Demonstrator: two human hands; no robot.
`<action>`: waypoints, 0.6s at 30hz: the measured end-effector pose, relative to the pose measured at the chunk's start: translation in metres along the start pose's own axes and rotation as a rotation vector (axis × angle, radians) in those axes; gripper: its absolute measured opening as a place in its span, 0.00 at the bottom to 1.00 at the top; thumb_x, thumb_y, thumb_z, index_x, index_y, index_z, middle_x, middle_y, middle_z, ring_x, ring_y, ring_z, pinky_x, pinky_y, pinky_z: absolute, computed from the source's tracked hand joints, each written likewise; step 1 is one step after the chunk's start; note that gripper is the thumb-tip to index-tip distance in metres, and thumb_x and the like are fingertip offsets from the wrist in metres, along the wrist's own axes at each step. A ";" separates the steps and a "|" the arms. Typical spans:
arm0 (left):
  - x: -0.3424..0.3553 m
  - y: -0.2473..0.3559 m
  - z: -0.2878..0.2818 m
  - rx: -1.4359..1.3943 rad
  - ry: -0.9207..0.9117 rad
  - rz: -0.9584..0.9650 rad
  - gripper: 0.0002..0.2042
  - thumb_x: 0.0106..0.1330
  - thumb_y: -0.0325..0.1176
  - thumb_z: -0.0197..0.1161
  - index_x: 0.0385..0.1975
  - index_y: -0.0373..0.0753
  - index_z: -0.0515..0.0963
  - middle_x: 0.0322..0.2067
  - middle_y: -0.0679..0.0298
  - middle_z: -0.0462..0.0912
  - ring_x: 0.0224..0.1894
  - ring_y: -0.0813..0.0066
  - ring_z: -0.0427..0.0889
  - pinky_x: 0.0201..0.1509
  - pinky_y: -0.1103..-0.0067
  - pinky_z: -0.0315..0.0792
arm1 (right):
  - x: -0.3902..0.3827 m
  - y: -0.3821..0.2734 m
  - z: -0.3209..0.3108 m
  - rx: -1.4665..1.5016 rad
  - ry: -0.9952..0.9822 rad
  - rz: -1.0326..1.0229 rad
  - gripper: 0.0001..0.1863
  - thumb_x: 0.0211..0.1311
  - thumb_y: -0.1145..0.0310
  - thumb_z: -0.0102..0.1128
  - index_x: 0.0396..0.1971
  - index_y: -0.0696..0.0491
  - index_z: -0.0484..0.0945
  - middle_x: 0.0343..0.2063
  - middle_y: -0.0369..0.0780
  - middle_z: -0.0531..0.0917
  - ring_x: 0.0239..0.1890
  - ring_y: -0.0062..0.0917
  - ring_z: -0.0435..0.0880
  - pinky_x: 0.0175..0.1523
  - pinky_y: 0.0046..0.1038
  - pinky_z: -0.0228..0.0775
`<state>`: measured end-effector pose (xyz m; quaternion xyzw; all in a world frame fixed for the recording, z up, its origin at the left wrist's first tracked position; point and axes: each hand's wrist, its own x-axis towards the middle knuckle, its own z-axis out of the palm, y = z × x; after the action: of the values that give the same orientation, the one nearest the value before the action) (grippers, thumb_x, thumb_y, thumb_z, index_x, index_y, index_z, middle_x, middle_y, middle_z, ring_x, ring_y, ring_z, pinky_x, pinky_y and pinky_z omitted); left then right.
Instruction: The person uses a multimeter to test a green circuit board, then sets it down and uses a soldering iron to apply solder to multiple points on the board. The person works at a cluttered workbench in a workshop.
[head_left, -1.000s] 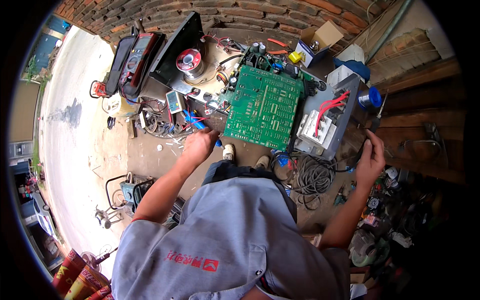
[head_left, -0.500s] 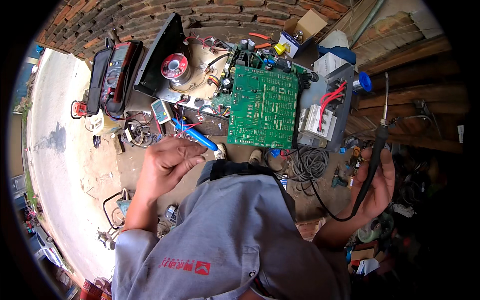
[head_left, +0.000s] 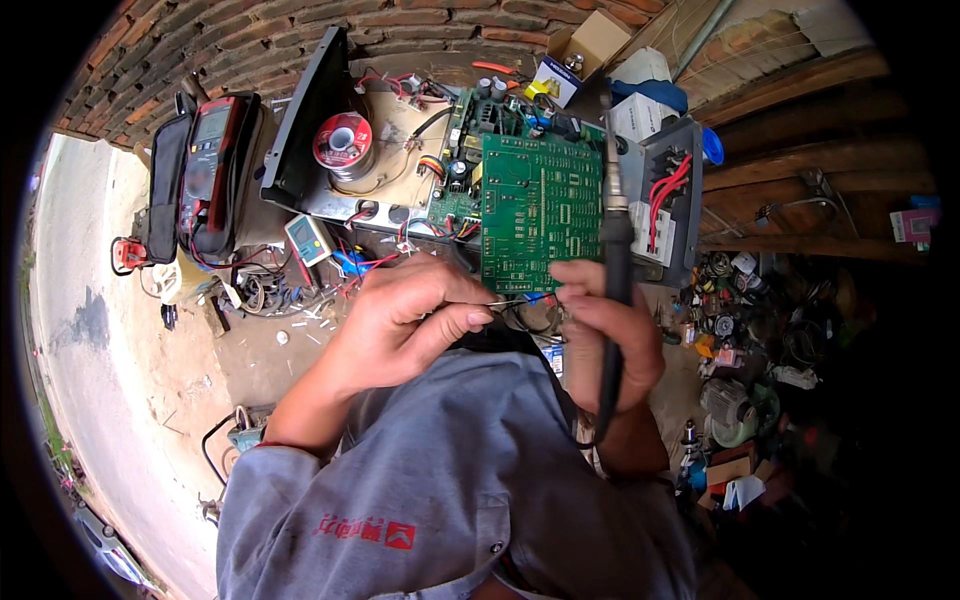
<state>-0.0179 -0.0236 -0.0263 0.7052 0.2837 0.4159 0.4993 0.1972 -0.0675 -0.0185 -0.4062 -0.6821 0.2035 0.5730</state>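
My left hand [head_left: 405,325] is closed in a pinch on one end of a thin wire-like piece [head_left: 520,300], just off the near edge of a green circuit board [head_left: 540,215]. The other end of the piece meets the fingertips of my right hand [head_left: 640,350]. That same right hand grips a soldering iron [head_left: 617,240] with a black handle, its metal shaft pointing up and away past the board's right edge. The board lies over an opened electronic unit. Its iron's cord hangs down beside my right wrist.
A red solder spool [head_left: 342,140] stands left of the board, beside an upright black panel [head_left: 305,120]. Farther left are a multimeter [head_left: 208,150] in its case and a small tester [head_left: 308,240]. Red cables [head_left: 668,190] loop at the right. An opened carton [head_left: 580,65] stands behind.
My right hand has brought the soldering iron left from the far right to the board's near edge. My left hand has moved right, and the two hands now meet at the thin piece.
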 end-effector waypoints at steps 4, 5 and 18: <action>0.006 -0.001 -0.005 -0.111 -0.102 0.016 0.03 0.63 0.25 0.66 0.32 0.33 0.81 0.30 0.59 0.82 0.32 0.65 0.82 0.35 0.74 0.74 | -0.001 -0.005 0.021 0.028 -0.104 0.037 0.20 0.46 0.86 0.70 0.40 0.55 0.79 0.33 0.46 0.82 0.33 0.30 0.81 0.37 0.29 0.75; 0.007 -0.003 -0.007 -0.122 -0.112 0.029 0.03 0.63 0.25 0.66 0.32 0.33 0.81 0.30 0.59 0.82 0.32 0.65 0.82 0.35 0.74 0.74 | -0.003 -0.006 0.024 0.034 -0.085 0.046 0.19 0.47 0.87 0.69 0.40 0.55 0.79 0.33 0.46 0.82 0.33 0.29 0.81 0.36 0.28 0.75; 0.008 -0.028 -0.009 -0.352 -0.067 -0.211 0.04 0.64 0.25 0.66 0.31 0.33 0.78 0.40 0.62 0.78 0.32 0.83 0.74 0.35 0.84 0.69 | -0.006 -0.003 0.037 -0.073 0.093 0.041 0.15 0.51 0.89 0.64 0.38 0.59 0.80 0.31 0.46 0.82 0.30 0.28 0.80 0.34 0.26 0.73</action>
<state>-0.0217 -0.0032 -0.0491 0.5868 0.2619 0.3807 0.6649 0.1608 -0.0672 -0.0294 -0.4496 -0.6534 0.1711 0.5845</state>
